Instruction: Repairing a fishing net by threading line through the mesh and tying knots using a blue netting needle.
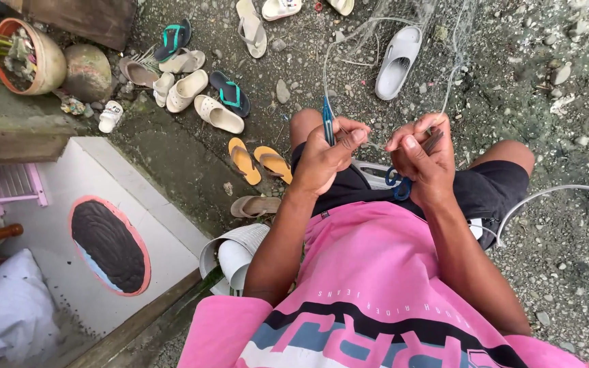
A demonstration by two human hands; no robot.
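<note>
Blue plastic, the netting needle point(327, 121) stands upright in the left hand point(327, 158), whose fingers are curled shut around it above the knees. Just beside it the right hand point(423, 153) is closed tight, pinching fine clear fishing net point(403, 27) that runs up and away from both hands; a blue loop point(397, 182) hangs under that fist. Below the hands lies wet gravel ground point(567, 88), with a white slide sandal point(397, 63) beyond them, yellow flip-flops point(259, 162) off to the left hand's side, and a clay pot point(32, 58) far past those.
</note>
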